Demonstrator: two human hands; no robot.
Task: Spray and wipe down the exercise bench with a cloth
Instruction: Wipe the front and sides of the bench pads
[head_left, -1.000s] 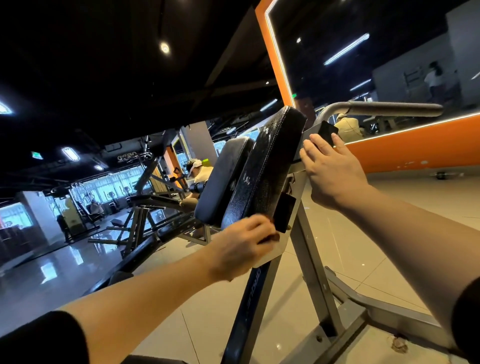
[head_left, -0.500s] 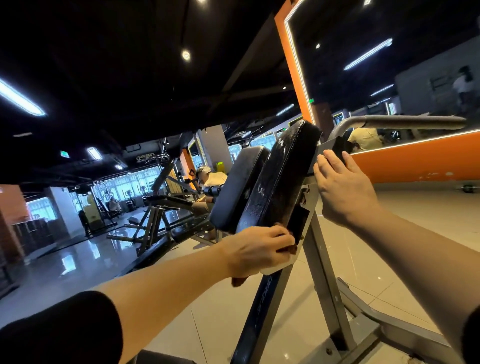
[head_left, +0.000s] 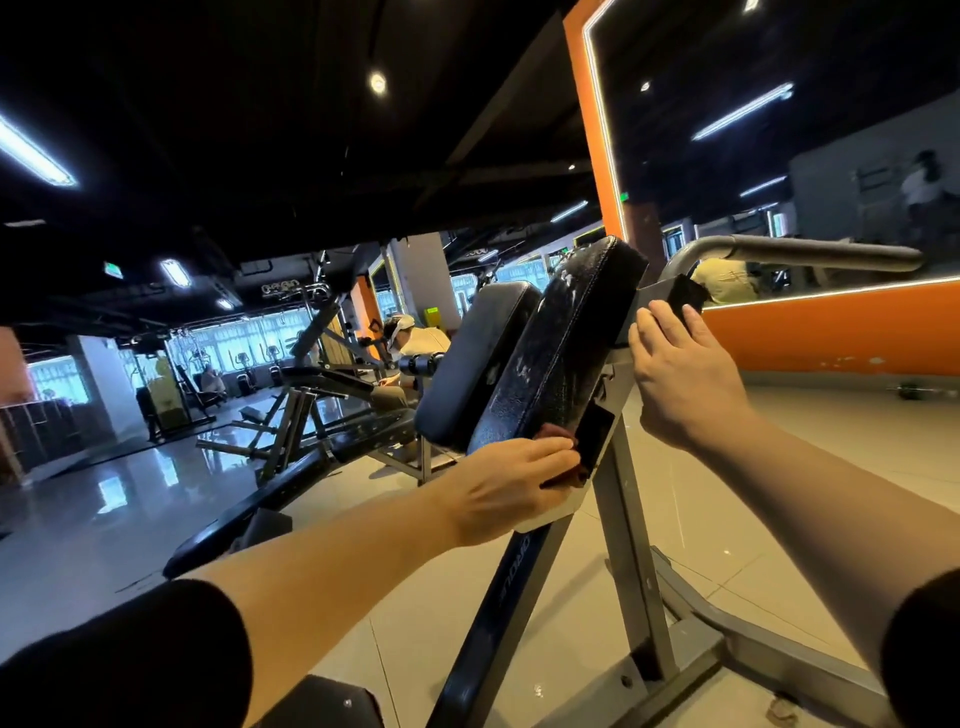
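The bench's near black pad (head_left: 561, 353) stands steeply tilted, speckled with white droplets; a second black pad (head_left: 472, 364) sits just behind it. My left hand (head_left: 511, 483) grips a reddish cloth (head_left: 558, 432) against the near pad's lower edge, and most of the cloth is hidden under my fingers. My right hand (head_left: 685, 374) rests with straight fingers on the metal bracket behind the pad, below the grey handle bar (head_left: 810, 253). No spray bottle is in view.
The bench's grey frame legs (head_left: 631, 545) and dark post (head_left: 498, 613) run down to the tiled floor. Other gym machines (head_left: 311, 374) and a seated person in a cap (head_left: 410, 335) fill the left background. An orange-framed mirror wall (head_left: 831, 332) is on the right.
My left hand has shifted slightly along the pad's lower edge, and the reddish cloth now shows more under the fingers. My right hand has stayed on the bracket.
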